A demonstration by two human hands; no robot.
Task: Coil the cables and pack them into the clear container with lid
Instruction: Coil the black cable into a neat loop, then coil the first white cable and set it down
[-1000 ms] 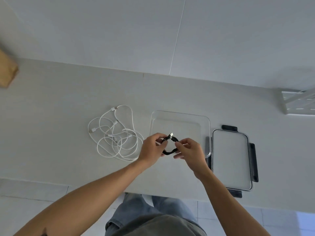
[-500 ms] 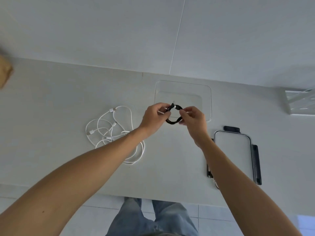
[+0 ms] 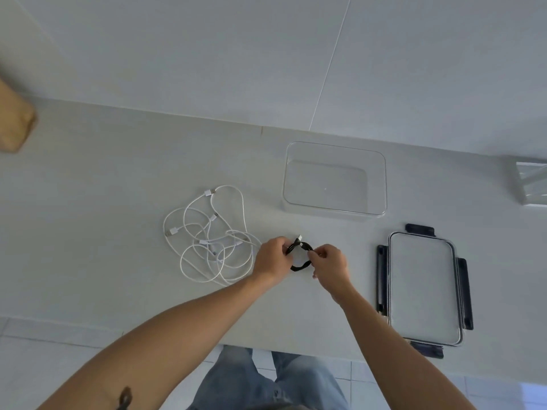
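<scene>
Hands pulled back from container [image 3: 381, 184] toward counter [image 3: 118, 179] edge. Left hand [image 3: 272, 260], right hand [image 3: 330, 261] both pinched closed on black cable [image 3: 302, 266] coil. Keep loops tight; tuck loose plug end before packing.

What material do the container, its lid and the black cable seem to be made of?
Container: likely clear glossy plastic, since the table shows through its walls. Lid: translucent panel, probably plastic, with dark matte latches on its edges. Black cable: seemingly a matte rubbery or braided jacket; too small to tell.
</scene>
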